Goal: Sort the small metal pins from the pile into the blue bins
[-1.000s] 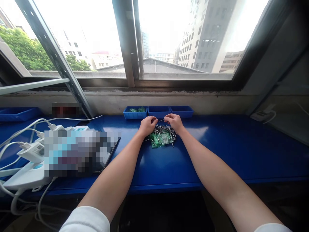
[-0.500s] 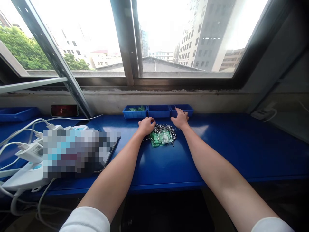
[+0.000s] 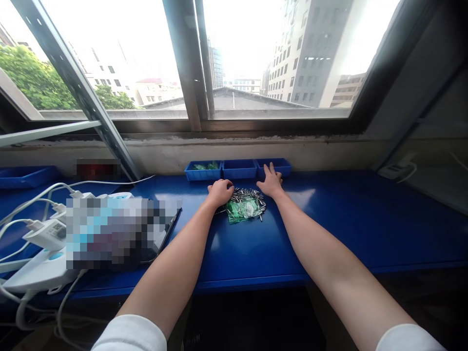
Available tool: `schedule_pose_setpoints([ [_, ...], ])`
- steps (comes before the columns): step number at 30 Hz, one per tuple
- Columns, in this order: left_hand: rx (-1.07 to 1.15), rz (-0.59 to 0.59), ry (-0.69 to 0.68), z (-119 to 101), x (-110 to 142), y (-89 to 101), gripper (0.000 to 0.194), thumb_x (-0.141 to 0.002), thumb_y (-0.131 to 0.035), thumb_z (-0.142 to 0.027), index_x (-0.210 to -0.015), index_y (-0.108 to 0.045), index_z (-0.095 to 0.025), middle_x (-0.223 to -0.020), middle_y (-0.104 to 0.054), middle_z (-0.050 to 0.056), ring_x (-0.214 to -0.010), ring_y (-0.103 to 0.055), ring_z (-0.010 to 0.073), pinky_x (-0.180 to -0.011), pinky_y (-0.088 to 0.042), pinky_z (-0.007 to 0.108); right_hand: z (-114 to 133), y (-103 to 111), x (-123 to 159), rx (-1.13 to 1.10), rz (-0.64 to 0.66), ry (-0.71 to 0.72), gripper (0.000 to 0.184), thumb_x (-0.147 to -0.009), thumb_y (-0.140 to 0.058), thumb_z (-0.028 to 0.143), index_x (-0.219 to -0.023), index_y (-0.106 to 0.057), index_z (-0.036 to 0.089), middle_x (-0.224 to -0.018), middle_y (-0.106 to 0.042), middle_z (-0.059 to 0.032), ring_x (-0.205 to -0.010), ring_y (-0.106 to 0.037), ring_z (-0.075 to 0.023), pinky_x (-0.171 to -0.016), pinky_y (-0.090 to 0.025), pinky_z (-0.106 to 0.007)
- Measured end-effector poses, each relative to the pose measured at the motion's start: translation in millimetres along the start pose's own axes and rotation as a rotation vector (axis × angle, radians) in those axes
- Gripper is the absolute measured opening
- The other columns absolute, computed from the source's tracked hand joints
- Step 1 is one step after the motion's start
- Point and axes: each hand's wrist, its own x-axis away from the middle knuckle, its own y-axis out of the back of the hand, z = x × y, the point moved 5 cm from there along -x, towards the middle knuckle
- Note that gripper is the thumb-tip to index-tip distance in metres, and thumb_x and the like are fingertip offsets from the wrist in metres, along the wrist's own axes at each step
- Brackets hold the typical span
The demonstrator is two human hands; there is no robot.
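Observation:
A heap of small metal pins lies on the blue table, with green and clear plastic bags on its near side. At the heap's left edge rests my left hand, its fingers curled and closed; what they hold, if anything, is hidden. My right hand is open, fingers spread, over the front rim of the right blue bin. Nothing shows between those fingers. Beside that bin stand the middle blue bin and the left blue bin, which contains small green bags.
On the left, a white power strip with plugged-in chargers and cables sits next to a blurred-out item. A metal shelf post slants down to the table. Another blue tray is at far left, and a window sits behind.
My right hand's fingers have spread apart over the right bin, and the small thing at its fingertips no longer shows. My left hand stays by the heap. The view shifts slightly.

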Motion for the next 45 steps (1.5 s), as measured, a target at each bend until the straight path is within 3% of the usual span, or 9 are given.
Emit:
schedule_pose_setpoints([
  [4,-0.026,0.018,0.019,5.7,-2.9,0.5,0.029,-0.079,-0.044,-0.031,-0.095,-0.067,-0.025,-0.107,-0.064,0.005,-0.102,-0.055,0.0268,-0.087,-0.039,0.040,10.7,8.6,6.2,-0.065,-0.137,0.089,0.054,-0.071,-0.052,0.026,-0.124,-0.051,0.016,-0.136,-0.042,-0.0112,-0.116,-0.038,-0.0313,-0.094,-0.036,-0.043],
  [8,-0.039,0.064,0.044,8.9,-2.5,1.2,0.027,-0.075,-0.049,-0.032,-0.091,-0.070,-0.025,-0.100,-0.068,0.004,-0.098,-0.058,0.0268,-0.086,-0.040,0.038,25.9,-0.1,12.7,-0.120,0.027,0.249,0.024,-0.075,-0.048,0.025,-0.089,-0.067,0.018,-0.096,-0.065,-0.0064,-0.095,-0.054,-0.0211,-0.088,-0.041,-0.031],
  [11,-0.044,0.077,0.030,7.4,-1.5,1.4,0.027,-0.074,-0.050,-0.037,-0.089,-0.070,-0.025,-0.097,-0.069,0.003,-0.096,-0.058,0.0272,-0.085,-0.041,0.038,27.8,-9.1,14.9,-0.102,0.150,0.241,0.018,-0.073,-0.051,0.027,-0.078,-0.067,0.020,-0.087,-0.068,-0.0044,-0.086,-0.058,-0.0187,-0.081,-0.042,-0.028],
  [16,-0.067,0.079,0.014,4.5,-1.3,-0.1,0.030,-0.076,-0.049,-0.041,-0.090,-0.071,-0.025,-0.101,-0.068,0.005,-0.097,-0.058,0.0269,-0.085,-0.041,0.038,22.7,-12.1,14.2,0.010,0.221,0.070,0.015,-0.069,-0.055,0.029,-0.076,-0.066,0.020,-0.087,-0.068,-0.0057,-0.083,-0.061,-0.0220,-0.070,-0.044,-0.029],
  [23,-0.073,0.047,-0.023,1.6,-1.0,-1.7,0.030,-0.076,-0.049,-0.040,-0.089,-0.071,-0.025,-0.103,-0.066,0.006,-0.099,-0.056,0.0274,-0.086,-0.041,0.039,33.4,-11.1,18.6,0.128,0.299,0.065,0.020,-0.075,-0.054,0.032,-0.077,-0.068,0.018,-0.091,-0.068,-0.0135,-0.089,-0.061,-0.0286,-0.074,-0.045,-0.036],
  [28,-0.066,0.035,-0.026,0.4,-0.6,-1.9,0.028,-0.076,-0.050,-0.039,-0.088,-0.070,-0.024,-0.102,-0.065,0.007,-0.099,-0.056,0.0274,-0.086,-0.041,0.039,37.7,-14.0,20.4,0.090,0.261,0.129,0.021,-0.081,-0.051,0.033,-0.078,-0.065,0.018,-0.089,-0.067,-0.0135,-0.089,-0.060,-0.0265,-0.075,-0.044,-0.035],
  [33,-0.030,-0.021,-0.040,-4.2,1.1,2.7,0.026,-0.078,-0.049,-0.037,-0.089,-0.069,-0.024,-0.099,-0.065,0.005,-0.096,-0.057,0.0249,-0.087,-0.040,0.037,45.7,-8.1,22.9,-0.182,0.131,0.255,0.023,-0.087,-0.042,0.028,-0.098,-0.059,0.017,-0.088,-0.065,-0.0083,-0.080,-0.059,-0.0190,-0.072,-0.044,-0.029],
  [38,0.046,-0.084,-0.131,-12.1,4.9,8.0,0.026,-0.081,-0.047,-0.034,-0.090,-0.068,-0.022,-0.096,-0.065,0.004,-0.094,-0.057,0.0217,-0.085,-0.042,0.033,55.9,0.0,27.8,-0.318,0.047,0.430,0.028,-0.087,-0.038,0.020,-0.104,-0.061,0.017,-0.101,-0.065,-0.0069,-0.091,-0.059,-0.0170,-0.082,-0.044,-0.028],
  [45,0.139,-0.082,-0.245,-24.4,12.4,12.2,0.029,-0.082,-0.050,-0.039,-0.098,-0.067,-0.021,-0.099,-0.065,0.004,-0.096,-0.057,0.0208,-0.087,-0.043,0.031,56.3,4.6,29.8,-0.503,0.062,0.290,0.019,-0.083,-0.048,0.027,-0.093,-0.061,0.017,-0.080,-0.067,-0.0039,-0.074,-0.062,-0.0159,-0.072,-0.047,-0.028],
])
